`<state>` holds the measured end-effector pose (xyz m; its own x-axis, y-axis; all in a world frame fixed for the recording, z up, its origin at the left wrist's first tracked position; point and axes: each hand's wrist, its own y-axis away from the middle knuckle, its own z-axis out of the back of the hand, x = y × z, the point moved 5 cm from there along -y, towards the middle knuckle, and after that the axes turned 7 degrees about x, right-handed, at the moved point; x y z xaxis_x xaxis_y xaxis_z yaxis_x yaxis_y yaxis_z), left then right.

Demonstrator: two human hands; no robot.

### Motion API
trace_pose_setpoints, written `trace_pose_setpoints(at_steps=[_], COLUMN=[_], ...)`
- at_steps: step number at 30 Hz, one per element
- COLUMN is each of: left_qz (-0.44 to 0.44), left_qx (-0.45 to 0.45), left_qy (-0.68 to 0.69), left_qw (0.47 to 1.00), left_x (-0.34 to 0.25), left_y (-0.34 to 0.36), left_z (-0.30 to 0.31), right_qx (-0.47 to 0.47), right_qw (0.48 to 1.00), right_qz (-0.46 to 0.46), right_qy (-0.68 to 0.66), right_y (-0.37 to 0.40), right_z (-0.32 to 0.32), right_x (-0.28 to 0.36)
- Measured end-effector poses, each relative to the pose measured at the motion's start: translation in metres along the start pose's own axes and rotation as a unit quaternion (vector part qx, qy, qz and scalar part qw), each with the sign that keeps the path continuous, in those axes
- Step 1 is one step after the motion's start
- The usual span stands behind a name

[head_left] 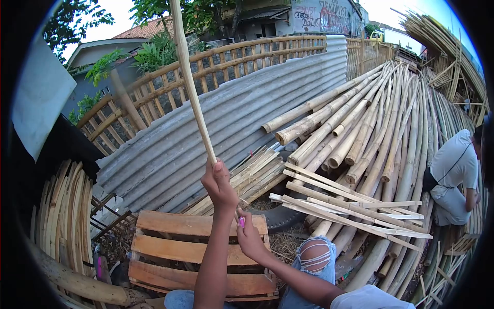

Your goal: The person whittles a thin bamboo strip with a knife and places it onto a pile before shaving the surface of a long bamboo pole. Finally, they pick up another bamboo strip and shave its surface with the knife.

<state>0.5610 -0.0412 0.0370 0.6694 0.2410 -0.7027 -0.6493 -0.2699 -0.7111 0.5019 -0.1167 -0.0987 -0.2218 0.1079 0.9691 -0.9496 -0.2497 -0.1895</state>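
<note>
My left hand [220, 184] is wrapped round a long, thin bamboo strip [191, 85], which rises upright past the top of the view. Just below and to the right, my right hand [250, 238] is closed near the strip's lower end, with something small and pink showing at its fingers. What exactly the right hand holds is too small to make out. Both hands are above the right part of a slatted wooden bench [180, 250].
Bamboo poles [360, 134] fill the right, with split strips [355, 206] across them. A person [455, 175] crouches at far right. Corrugated sheeting [221, 123] and a bamboo fence [247, 54] stand ahead. More strips [64, 221] lean at left.
</note>
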Motion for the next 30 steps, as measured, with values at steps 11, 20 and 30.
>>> trace_pose_setpoints(at_steps=[11, 20, 30], left_qz=[0.03, 0.015, 0.022], left_qx=[-0.004, 0.003, -0.018], left_qy=[0.033, 0.02, 0.026], left_qw=[0.999, 1.0, 0.999], left_x=[0.003, -0.001, 0.0], left_y=[0.003, 0.009, 0.007], left_z=[0.001, -0.005, 0.0], right_qx=[0.095, 0.02, -0.001], right_qw=[0.995, 1.0, 1.0], right_qz=[-0.033, 0.008, -0.006], right_qy=[-0.028, 0.001, -0.004], right_y=[-0.007, 0.004, 0.008], right_z=[0.007, -0.002, 0.002], right_x=[0.027, 0.004, -0.01])
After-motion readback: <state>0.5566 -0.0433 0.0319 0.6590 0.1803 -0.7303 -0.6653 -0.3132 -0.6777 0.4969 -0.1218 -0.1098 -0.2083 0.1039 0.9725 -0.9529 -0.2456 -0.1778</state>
